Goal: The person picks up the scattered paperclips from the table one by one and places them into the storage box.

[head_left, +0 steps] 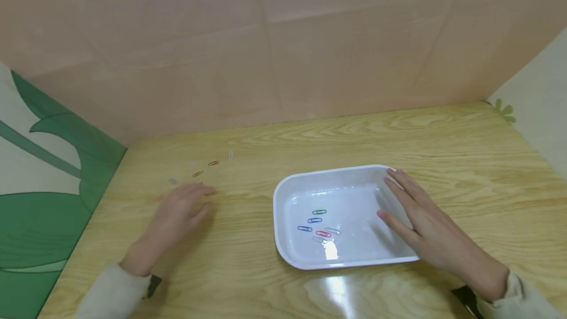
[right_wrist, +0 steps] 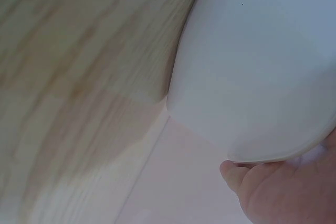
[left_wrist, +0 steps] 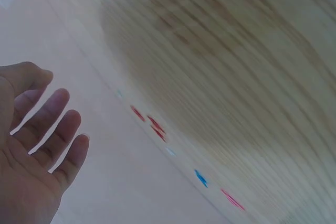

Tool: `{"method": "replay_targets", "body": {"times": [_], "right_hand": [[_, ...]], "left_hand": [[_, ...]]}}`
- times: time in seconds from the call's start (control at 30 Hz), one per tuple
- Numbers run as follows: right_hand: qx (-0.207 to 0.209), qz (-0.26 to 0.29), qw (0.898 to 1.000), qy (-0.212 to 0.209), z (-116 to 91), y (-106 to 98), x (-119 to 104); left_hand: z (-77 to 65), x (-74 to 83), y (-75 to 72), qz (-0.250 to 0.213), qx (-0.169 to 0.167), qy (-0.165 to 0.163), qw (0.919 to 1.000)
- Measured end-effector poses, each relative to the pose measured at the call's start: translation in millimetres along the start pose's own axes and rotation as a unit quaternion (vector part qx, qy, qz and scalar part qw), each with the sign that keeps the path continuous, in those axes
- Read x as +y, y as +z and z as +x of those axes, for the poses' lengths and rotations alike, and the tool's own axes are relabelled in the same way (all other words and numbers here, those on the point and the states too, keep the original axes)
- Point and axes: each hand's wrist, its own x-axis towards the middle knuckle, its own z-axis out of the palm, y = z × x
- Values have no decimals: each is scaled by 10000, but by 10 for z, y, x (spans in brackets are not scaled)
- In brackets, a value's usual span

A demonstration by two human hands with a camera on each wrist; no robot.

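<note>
My left hand (head_left: pixel 179 213) hovers over the left part of the table with loosely bent fingers and nothing in them. Just beyond it lie scattered paper clips: a red one (head_left: pixel 213 163), an orange-red one (head_left: pixel 198 174), a white one (head_left: pixel 231 154) and a bluish one (head_left: pixel 173 181). The left wrist view adds a pink clip (left_wrist: pixel 232 200). At the right end of a white tray (head_left: pixel 354 210) is my right hand (head_left: pixel 425 225), fingers spread and fairly straight over the rim. Whether it touches the tray is unclear. Inside lie several clips, including a green one (head_left: pixel 319 212) and a red one (head_left: pixel 323 234).
The wood-grain table (head_left: pixel 239 279) carries the tray and the loose clips. A plain pinkish-brown backdrop (head_left: pixel 274 63) rises along its far edge. Side panels stand left and right, the left one with a green leaf pattern (head_left: pixel 35 230).
</note>
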Motion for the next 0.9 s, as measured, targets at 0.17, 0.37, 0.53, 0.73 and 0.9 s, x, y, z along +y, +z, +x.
{"method": "replay_targets", "body": {"times": [0.17, 0.37, 0.53, 0.73, 0.9], "right_hand": [[22, -20, 10000, -15, -2, 1, -3], [76, -37, 9999, -65, -7, 3, 3], [108, -74, 9999, -91, -10, 9, 4], [104, -71, 9999, -72, -11, 6, -2], [130, -90, 9998, -109, -7, 5, -1]], "left_hand": [[-77, -110, -13, 180, 9, -86, 9998], [-144, -235, -30, 121, -64, -314, 9994], [-195, -330, -73, 83, -160, -542, 9984], [-242, -445, -128, 214, -91, -668, 9975], [-277, -521, -159, 292, -340, -1020, 9938]]}}
